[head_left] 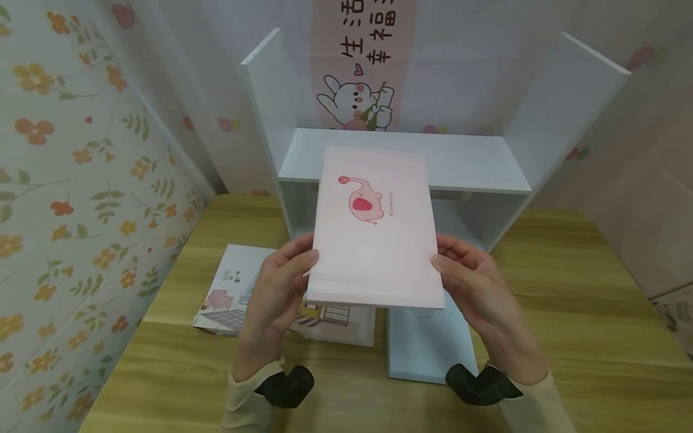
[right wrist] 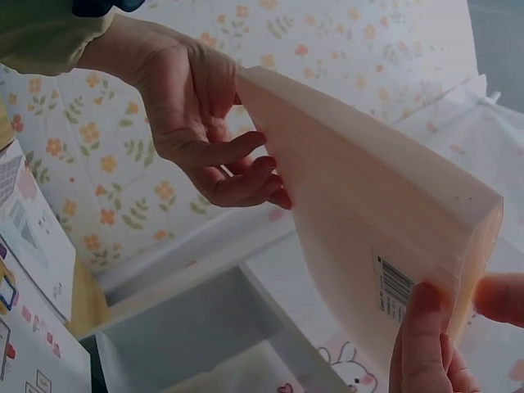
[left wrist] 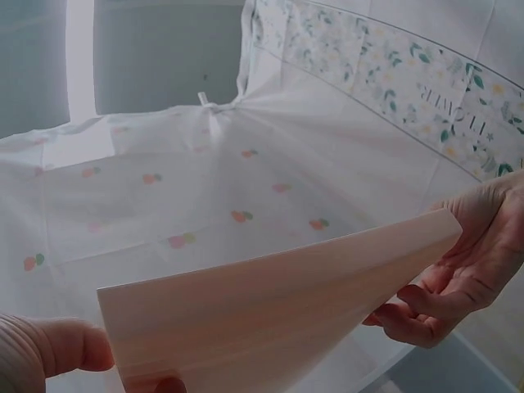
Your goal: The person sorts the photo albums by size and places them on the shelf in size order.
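Left hand [head_left: 276, 287] and right hand [head_left: 477, 290] each pinch a side edge of pink notebook [head_left: 379, 255], thumbs on top. Notebook held up over table [head_left: 568, 313], in front of white shelf [head_left: 473, 161], elephant cover up, barcode [right wrist: 394, 288] underneath. Below: blue book [head_left: 428, 355], two others to its left.

The pink book [head_left: 373, 258] hid part of the shelf [head_left: 471, 159], the upper parts of the blue book [head_left: 430, 349] and furniture book [head_left: 346, 331], and the tips of the left fingers [head_left: 296, 246] and right fingers [head_left: 460, 245] behind it. The top edge cut off the banner [head_left: 363, 36]; the bottom edge, both sleeves [head_left: 250, 403]. In the right wrist view, one finger overlapped the barcode [right wrist: 393, 286], whose print was too small to read. The left wrist view cropped the pink book's lower side.
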The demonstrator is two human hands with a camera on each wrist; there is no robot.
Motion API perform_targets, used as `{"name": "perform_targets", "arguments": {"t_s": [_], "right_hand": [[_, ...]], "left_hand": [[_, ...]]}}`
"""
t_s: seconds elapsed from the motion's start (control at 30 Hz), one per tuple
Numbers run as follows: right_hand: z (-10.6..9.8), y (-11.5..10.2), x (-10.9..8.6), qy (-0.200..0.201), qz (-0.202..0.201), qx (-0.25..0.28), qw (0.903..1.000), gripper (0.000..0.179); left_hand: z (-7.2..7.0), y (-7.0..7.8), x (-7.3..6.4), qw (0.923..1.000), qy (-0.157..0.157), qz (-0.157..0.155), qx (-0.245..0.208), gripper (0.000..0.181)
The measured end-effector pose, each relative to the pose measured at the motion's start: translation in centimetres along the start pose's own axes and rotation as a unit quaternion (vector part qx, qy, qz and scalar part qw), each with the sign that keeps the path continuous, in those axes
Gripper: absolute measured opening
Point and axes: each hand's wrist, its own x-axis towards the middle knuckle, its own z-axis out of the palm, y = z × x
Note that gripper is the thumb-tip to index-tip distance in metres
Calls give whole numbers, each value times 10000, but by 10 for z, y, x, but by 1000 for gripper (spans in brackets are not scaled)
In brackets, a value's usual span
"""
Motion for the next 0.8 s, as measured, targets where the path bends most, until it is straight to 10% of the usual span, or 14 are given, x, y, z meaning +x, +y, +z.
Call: {"name": "perform_targets", "arguments": {"t_s": [0.8], "right_hand": [[37, 10, 63, 483, 706, -566, 9947, 38]], "left_hand": [[-30, 24, 36, 9992, 367, 155, 26, 47]]}}
